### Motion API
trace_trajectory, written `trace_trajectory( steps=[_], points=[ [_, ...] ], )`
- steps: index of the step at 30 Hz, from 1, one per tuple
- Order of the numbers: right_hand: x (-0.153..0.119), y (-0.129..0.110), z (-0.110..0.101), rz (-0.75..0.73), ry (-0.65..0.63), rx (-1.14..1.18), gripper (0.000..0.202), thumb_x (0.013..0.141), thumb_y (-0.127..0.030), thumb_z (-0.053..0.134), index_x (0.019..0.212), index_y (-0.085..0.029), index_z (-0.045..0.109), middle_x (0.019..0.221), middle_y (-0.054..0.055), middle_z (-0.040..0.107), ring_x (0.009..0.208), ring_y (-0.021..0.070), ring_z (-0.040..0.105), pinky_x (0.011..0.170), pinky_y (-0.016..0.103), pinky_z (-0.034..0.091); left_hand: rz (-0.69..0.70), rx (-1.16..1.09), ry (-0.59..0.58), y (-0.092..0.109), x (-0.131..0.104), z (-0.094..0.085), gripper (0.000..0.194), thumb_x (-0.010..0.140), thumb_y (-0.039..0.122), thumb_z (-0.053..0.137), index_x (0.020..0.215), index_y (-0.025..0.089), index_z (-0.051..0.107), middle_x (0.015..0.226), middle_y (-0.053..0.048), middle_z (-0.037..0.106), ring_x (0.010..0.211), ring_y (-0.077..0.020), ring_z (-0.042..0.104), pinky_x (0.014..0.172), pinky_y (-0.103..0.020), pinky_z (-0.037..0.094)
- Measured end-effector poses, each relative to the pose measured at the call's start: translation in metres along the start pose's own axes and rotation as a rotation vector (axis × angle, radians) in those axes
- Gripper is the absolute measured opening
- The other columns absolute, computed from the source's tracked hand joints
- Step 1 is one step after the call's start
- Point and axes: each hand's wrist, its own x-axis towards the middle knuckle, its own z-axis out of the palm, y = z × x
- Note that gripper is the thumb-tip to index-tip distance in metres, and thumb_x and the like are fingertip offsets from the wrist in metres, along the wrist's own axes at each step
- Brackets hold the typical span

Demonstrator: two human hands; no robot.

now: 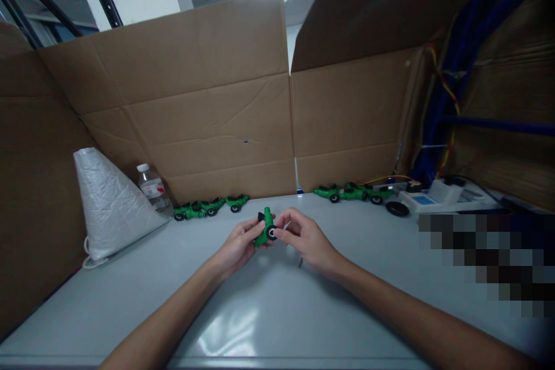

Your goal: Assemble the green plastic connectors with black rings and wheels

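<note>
My left hand is closed round a small green toy car with black wheels, held above the table with its narrow nose pointing up. At the car's right side my right hand has thumb and forefinger pinched on a black wheel with a pale hub. Just below the right hand shows a thin, short dark rod; whether it lies on the table or touches the hand, I cannot tell.
Several green toy cars stand at the back left, others at the back right. A water bottle leans by a silvery bag. Cardboard walls surround the grey table. A power strip and black ring lie right.
</note>
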Motion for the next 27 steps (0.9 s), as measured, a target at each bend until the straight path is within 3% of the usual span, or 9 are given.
trace_trajectory(
  steps=[7, 15, 19, 23, 27],
  points=[
    [0.000, 0.001, 0.002, 0.052, -0.013, 0.049, 0.032, 0.089, -0.049, 0.076, 0.101, -0.023, 0.062, 0.096, 0.000, 0.066, 0.076, 0.0168, 0.065, 0.068, 0.031, 0.054, 0.076, 0.102, 0.005, -0.001, 0.000, 0.003, 0.042, 0.087, 0.048, 0.084, 0.105, 0.011, 0.077, 0.093, -0.007, 0.070, 0.080, -0.0158, 0.058, 0.070, -0.026, 0.041],
    [-0.003, -0.001, 0.002, 0.004, 0.024, -0.153, 0.022, 0.095, -0.038, 0.068, 0.108, -0.022, 0.061, 0.098, 0.001, 0.069, 0.081, 0.0172, 0.068, 0.074, 0.031, 0.055, 0.064, 0.204, 0.026, -0.009, 0.005, -0.002, 0.046, 0.090, 0.057, 0.077, 0.100, 0.012, 0.073, 0.085, -0.004, 0.066, 0.072, -0.0139, 0.055, 0.063, -0.025, 0.035],
    [-0.002, 0.007, 0.003, 0.093, 0.002, -0.039, 0.034, 0.093, -0.046, 0.071, 0.115, -0.023, 0.059, 0.112, 0.006, 0.069, 0.090, 0.0201, 0.072, 0.074, 0.033, 0.059, 0.071, 0.335, 0.067, -0.008, 0.003, 0.000, 0.051, 0.092, 0.063, 0.072, 0.099, 0.012, 0.072, 0.080, -0.002, 0.062, 0.068, -0.0126, 0.050, 0.059, -0.025, 0.029],
    [-0.002, 0.012, 0.007, 0.165, -0.068, 0.164, 0.047, 0.092, -0.054, 0.072, 0.126, -0.025, 0.058, 0.117, 0.009, 0.072, 0.095, 0.0228, 0.074, 0.073, 0.035, 0.061, 0.105, 0.382, 0.071, -0.005, 0.000, 0.004, 0.051, 0.093, 0.063, 0.070, 0.102, 0.013, 0.072, 0.082, -0.003, 0.063, 0.069, -0.0133, 0.050, 0.061, -0.025, 0.031],
    [-0.001, 0.008, 0.008, 0.190, -0.099, 0.226, 0.048, 0.089, -0.053, 0.074, 0.126, -0.025, 0.062, 0.120, 0.009, 0.074, 0.096, 0.0233, 0.075, 0.077, 0.036, 0.061, 0.166, 0.452, 0.061, -0.007, 0.001, 0.001, 0.048, 0.095, 0.061, 0.068, 0.093, 0.014, 0.070, 0.081, -0.002, 0.058, 0.068, -0.0138, 0.050, 0.062, -0.026, 0.035]
  ],
)
